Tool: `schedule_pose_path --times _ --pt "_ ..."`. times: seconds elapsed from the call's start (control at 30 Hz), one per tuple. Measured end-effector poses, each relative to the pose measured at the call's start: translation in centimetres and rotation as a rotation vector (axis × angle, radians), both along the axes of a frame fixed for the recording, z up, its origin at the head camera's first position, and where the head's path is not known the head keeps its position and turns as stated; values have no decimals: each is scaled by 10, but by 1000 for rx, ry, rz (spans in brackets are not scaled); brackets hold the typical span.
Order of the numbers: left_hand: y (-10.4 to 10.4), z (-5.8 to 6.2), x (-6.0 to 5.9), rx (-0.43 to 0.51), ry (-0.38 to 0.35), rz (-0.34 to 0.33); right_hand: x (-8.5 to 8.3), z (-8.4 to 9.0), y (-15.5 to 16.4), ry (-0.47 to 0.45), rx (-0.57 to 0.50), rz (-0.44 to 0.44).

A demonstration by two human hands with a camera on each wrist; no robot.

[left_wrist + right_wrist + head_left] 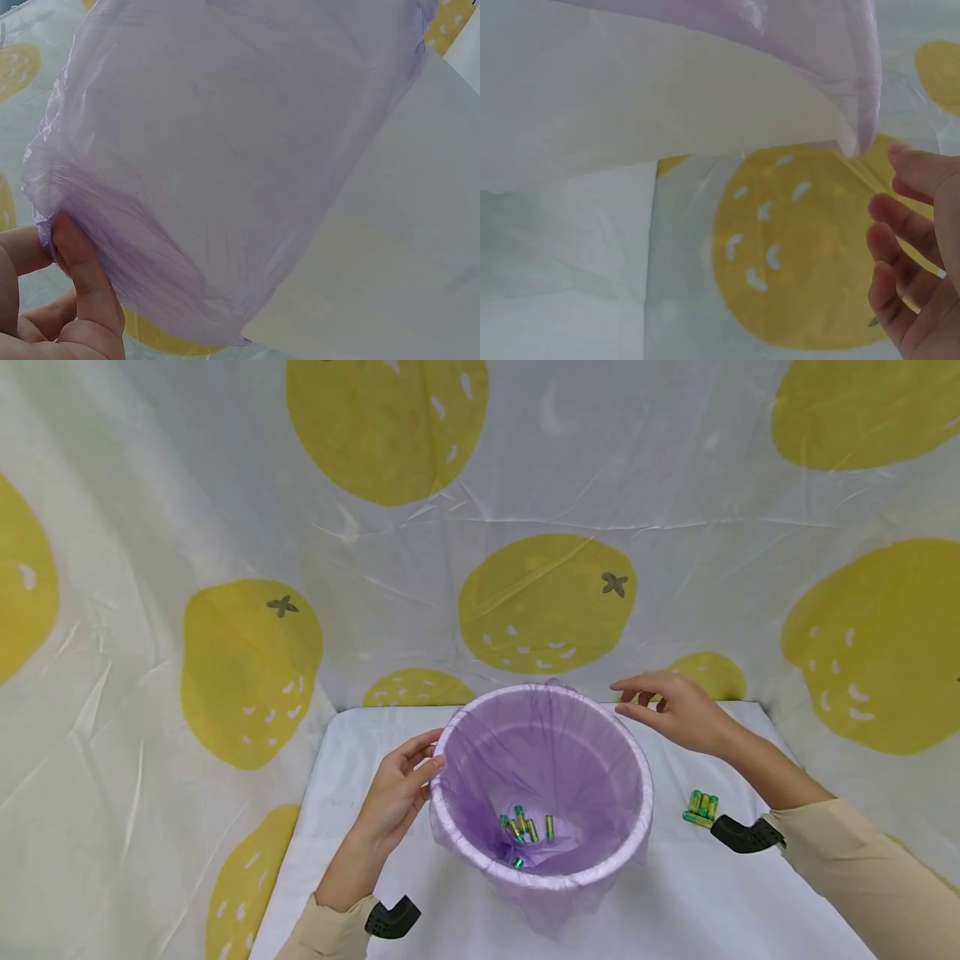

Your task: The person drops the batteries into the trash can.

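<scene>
A white trash bin [543, 881] lined with a thin purple garbage bag [495, 752] stands on the table, the bag folded over its rim. My left hand [395, 793] pinches the bag-covered rim at the left side; in the left wrist view the thumb and fingers [82, 259] close on the bag's edge. My right hand [678, 712] hovers off the bin's far right rim, holding nothing, its fingers loosely bent. Several green and gold batteries [528, 829] lie in the bottom of the bin, inside the bag.
More green and gold batteries [702, 807] lie grouped on the white tabletop [697, 893], right of the bin and below my right forearm. A hanging sheet printed with yellow fruit [547, 602] encloses the table at the back and sides.
</scene>
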State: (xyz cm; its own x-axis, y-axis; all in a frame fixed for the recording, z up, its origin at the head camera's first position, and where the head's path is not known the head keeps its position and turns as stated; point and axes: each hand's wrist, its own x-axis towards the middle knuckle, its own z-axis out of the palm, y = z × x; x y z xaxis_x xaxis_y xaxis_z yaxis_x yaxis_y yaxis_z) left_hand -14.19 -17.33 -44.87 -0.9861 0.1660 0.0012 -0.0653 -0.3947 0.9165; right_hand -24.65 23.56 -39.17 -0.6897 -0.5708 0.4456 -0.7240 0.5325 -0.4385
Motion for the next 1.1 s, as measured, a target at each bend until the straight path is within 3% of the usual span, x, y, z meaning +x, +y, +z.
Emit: schedule_pose_path --times 0.23,0.7,1.1 --pt "-1 1 0 -16 10 3 4 -12 21 -57 -14 -90" --pt "-1 -1 -1 -4 32 -3 11 -41 64 -12 12 -216" --pt "0 -3 -2 -8 31 -8 20 -80 97 -74 20 -327"
